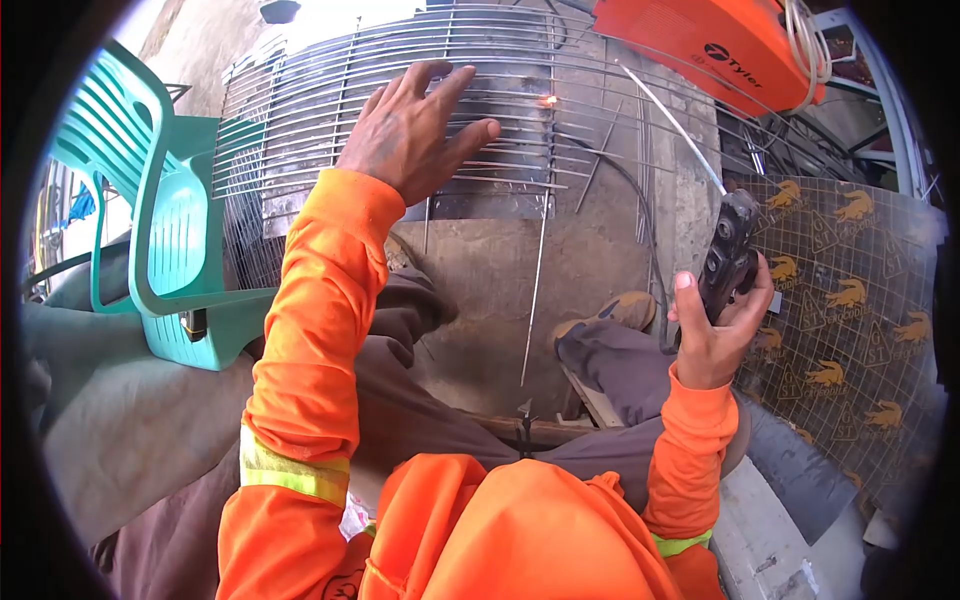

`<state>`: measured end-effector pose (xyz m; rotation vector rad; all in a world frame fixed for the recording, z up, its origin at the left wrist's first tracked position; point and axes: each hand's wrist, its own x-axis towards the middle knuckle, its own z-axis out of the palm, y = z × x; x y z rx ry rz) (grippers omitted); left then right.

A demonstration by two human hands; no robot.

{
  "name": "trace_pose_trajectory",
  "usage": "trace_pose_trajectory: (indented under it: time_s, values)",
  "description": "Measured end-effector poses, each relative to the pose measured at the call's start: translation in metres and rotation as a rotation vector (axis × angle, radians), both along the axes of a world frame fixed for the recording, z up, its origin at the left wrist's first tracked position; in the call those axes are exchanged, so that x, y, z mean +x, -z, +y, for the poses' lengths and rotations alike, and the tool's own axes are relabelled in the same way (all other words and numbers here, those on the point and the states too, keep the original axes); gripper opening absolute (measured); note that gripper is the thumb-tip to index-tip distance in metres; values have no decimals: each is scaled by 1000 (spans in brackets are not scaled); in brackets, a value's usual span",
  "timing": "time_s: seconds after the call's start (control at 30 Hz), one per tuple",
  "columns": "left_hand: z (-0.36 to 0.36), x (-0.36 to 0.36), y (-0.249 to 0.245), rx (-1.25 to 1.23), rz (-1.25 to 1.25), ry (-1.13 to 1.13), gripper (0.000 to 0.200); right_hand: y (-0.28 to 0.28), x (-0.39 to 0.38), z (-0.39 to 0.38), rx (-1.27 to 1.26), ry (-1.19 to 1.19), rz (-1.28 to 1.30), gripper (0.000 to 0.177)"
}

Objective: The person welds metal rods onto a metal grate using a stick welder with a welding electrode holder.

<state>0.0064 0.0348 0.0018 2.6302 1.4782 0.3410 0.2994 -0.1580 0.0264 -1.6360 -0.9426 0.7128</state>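
Note:
My left hand (418, 132) is spread over a grille of thin metal rods (330, 120), fingers apart and thumb pointing right. A small glowing orange spot shows on the grille to the right of my fingertips. My right hand (722, 325) grips a black welding electrode holder (730, 245), thumb on its left side. Clamped in the holder is a pale welding rod (672, 125), slanting up and left, its tip apart from the glowing spot. Under the grille lies a dark metal plate (490, 205).
A green plastic chair (185, 240) stands at the left. An orange welding machine (705, 50) with a coiled cable sits at the upper right. A patterned board (840, 320) lies right of my right hand. One loose rod (535, 290) reaches toward my legs.

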Motion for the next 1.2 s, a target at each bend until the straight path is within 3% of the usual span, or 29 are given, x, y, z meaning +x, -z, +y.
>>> trace_pose_trajectory:
  time_s: [0.07, 1.2]
  values:
    - [3, 1, 2, -26, -56, -2, 73, -2, 0, 1, -62, 23, 88, 75]
    - [9, -3, -10, -121, -84, 33, 52, 1, 0, 12, -144, 48, 28, 77]
